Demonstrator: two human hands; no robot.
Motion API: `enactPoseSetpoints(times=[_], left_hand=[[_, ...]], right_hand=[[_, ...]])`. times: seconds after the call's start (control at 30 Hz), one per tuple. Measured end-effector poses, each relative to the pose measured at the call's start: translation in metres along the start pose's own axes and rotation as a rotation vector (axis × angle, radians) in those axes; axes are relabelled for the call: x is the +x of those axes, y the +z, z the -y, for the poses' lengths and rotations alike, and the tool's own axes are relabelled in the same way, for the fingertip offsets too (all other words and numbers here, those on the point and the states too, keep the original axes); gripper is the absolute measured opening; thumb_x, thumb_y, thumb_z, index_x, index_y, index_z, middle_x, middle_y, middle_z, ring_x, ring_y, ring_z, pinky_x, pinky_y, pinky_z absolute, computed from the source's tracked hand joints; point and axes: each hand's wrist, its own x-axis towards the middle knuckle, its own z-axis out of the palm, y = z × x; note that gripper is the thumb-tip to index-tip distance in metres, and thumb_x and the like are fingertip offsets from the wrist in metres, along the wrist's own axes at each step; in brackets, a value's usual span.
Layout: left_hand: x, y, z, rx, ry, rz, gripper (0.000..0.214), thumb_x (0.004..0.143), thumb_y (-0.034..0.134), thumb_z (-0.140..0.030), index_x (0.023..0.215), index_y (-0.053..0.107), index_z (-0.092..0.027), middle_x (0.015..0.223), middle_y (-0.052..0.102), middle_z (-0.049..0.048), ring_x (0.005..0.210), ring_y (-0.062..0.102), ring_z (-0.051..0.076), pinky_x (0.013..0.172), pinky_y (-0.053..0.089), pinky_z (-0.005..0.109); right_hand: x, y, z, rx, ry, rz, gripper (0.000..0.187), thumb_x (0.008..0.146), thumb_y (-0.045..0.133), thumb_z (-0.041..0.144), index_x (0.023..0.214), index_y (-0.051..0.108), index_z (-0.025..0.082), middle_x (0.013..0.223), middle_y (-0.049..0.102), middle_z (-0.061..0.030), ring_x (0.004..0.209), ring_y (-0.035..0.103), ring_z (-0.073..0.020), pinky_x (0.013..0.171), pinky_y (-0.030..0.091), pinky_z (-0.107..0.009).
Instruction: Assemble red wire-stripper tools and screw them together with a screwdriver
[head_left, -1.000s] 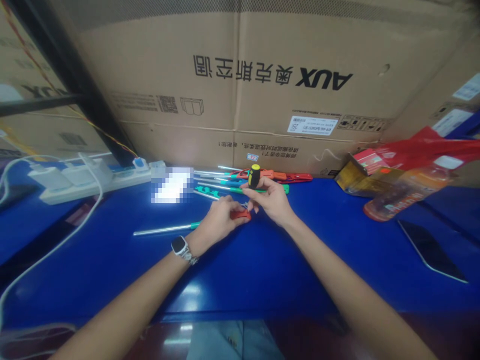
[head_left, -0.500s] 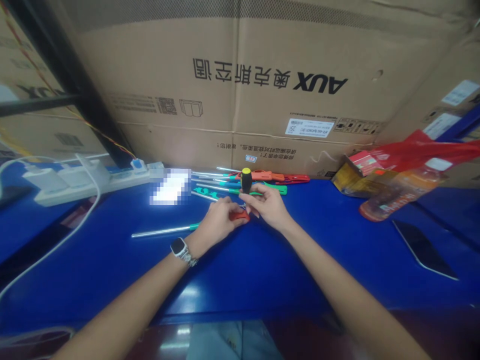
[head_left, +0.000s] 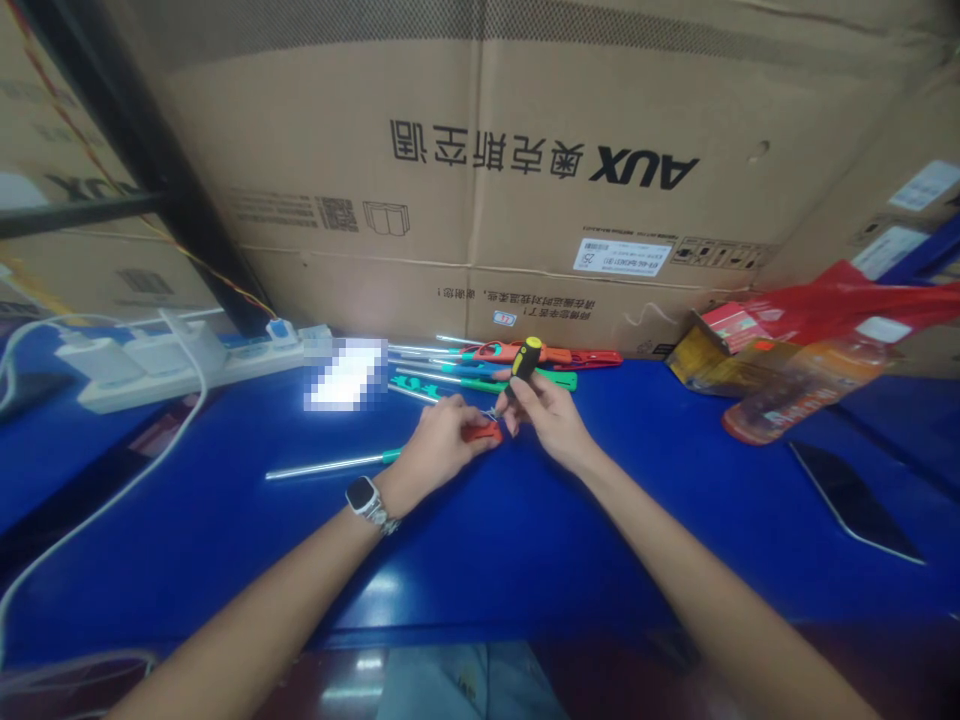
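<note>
My left hand (head_left: pixel 442 440), with a watch (head_left: pixel 363 494) on the wrist, is closed round the orange handle of a long-necked lighter (head_left: pixel 326 467). Its metal tube points left over the blue table, and a teal collar shows beside the hand. In my closed right hand (head_left: pixel 551 410) is a screwdriver (head_left: pixel 523 368) with a black and yellow handle. The screwdriver leans, its yellow end up and to the right. Its tip is near the lighter's handle end; whether they touch I cannot tell. Just behind my hands lie several more lighters (head_left: pixel 559 356) with red, orange and green handles.
A large cardboard box (head_left: pixel 337 100) stands upright along the back. To the left are a white power strip (head_left: pixel 127 388) with plugs and a bright pixelated patch (head_left: pixel 345 375). On the right are a drink bottle (head_left: pixel 810 385), a yellow box (head_left: pixel 701 360), a red bag (head_left: pixel 832 295) and a phone (head_left: pixel 855 500).
The screwdriver has gone from nearly upright to leaning right, and my right hand has shifted slightly right with it. My left hand keeps hold of the lighter.
</note>
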Motion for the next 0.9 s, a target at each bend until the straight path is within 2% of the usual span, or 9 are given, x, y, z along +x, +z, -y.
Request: enactPoseSetpoints(times=[0.13, 0.23, 0.37, 0.47, 0.57, 0.63, 0.73, 0.9], left_hand=[[0.0, 0.002, 0.002, 0.006, 0.007, -0.004, 0.022, 0.084, 0.071, -0.042, 0.093, 0.076, -0.022, 0.087, 0.061, 0.0044, 0.084, 0.058, 0.023, 0.077, 0.043, 0.035], [0.0, 0.002, 0.002, 0.017, -0.001, 0.001, 0.022, 0.085, 0.071, -0.043, 0.094, 0.076, -0.023, 0.089, 0.061, 0.0047, 0.086, 0.058, 0.023, 0.078, 0.043, 0.035], [-0.001, -0.001, -0.002, 0.01, 0.006, 0.0, 0.019, 0.084, 0.072, -0.039, 0.093, 0.076, -0.023, 0.089, 0.061, 0.005, 0.088, 0.058, 0.023, 0.079, 0.045, 0.035], [-0.001, -0.003, -0.007, 0.015, -0.021, 0.014, 0.019, 0.084, 0.072, -0.038, 0.093, 0.076, -0.022, 0.089, 0.061, 0.0053, 0.087, 0.058, 0.023, 0.078, 0.045, 0.034], [-0.003, -0.004, -0.009, 0.034, -0.037, 0.026, 0.02, 0.085, 0.071, -0.038, 0.096, 0.076, -0.022, 0.092, 0.06, 0.0058, 0.087, 0.058, 0.023, 0.077, 0.045, 0.034], [-0.003, -0.004, -0.009, 0.057, -0.03, 0.021, 0.021, 0.086, 0.07, -0.039, 0.098, 0.075, -0.022, 0.094, 0.06, 0.0061, 0.088, 0.058, 0.023, 0.078, 0.045, 0.035], [-0.004, -0.003, -0.007, 0.083, -0.013, 0.011, 0.022, 0.086, 0.069, -0.041, 0.098, 0.075, -0.022, 0.094, 0.061, 0.0059, 0.089, 0.058, 0.023, 0.08, 0.044, 0.035], [-0.003, -0.001, -0.007, 0.094, -0.003, 0.022, 0.021, 0.086, 0.069, -0.04, 0.095, 0.074, -0.021, 0.094, 0.061, 0.0061, 0.093, 0.058, 0.025, 0.082, 0.043, 0.037]], right_hand=[[0.007, 0.003, -0.002, -0.059, -0.046, -0.159, 0.04, 0.07, 0.08, 0.051, 0.083, 0.058, 0.02, 0.08, 0.066, 0.0017, 0.044, 0.051, -0.0068, 0.044, 0.045, -0.025], [0.011, 0.011, -0.004, -0.051, -0.045, -0.233, 0.043, 0.068, 0.082, 0.051, 0.078, 0.052, 0.021, 0.069, 0.065, 0.0032, 0.039, 0.05, -0.0088, 0.04, 0.042, -0.026], [0.008, 0.02, -0.004, -0.06, -0.058, -0.203, 0.04, 0.073, 0.079, 0.05, 0.084, 0.05, 0.024, 0.057, 0.056, 0.0081, 0.04, 0.049, -0.0103, 0.041, 0.041, -0.025], [0.005, 0.016, 0.0, -0.063, -0.065, -0.093, 0.037, 0.083, 0.068, 0.055, 0.097, 0.058, 0.022, 0.064, 0.058, 0.0064, 0.045, 0.048, -0.0084, 0.047, 0.043, -0.025], [0.004, 0.006, 0.005, -0.061, -0.018, -0.029, 0.039, 0.08, 0.07, 0.056, 0.091, 0.064, 0.019, 0.072, 0.063, 0.0029, 0.05, 0.053, -0.0083, 0.054, 0.049, -0.027], [0.006, 0.003, 0.005, -0.052, 0.01, -0.051, 0.038, 0.072, 0.079, 0.052, 0.084, 0.064, 0.019, 0.077, 0.066, 0.0014, 0.05, 0.055, -0.0088, 0.054, 0.05, -0.028], [0.01, 0.005, 0.0, -0.061, 0.002, -0.154, 0.041, 0.064, 0.084, 0.049, 0.077, 0.06, 0.019, 0.077, 0.069, 0.0001, 0.042, 0.053, -0.009, 0.044, 0.046, -0.027], [0.016, 0.016, -0.002, -0.15, -0.04, -0.285, 0.042, 0.072, 0.077, 0.054, 0.075, 0.05, 0.022, 0.061, 0.065, 0.0021, 0.035, 0.052, -0.012, 0.036, 0.041, -0.026]])
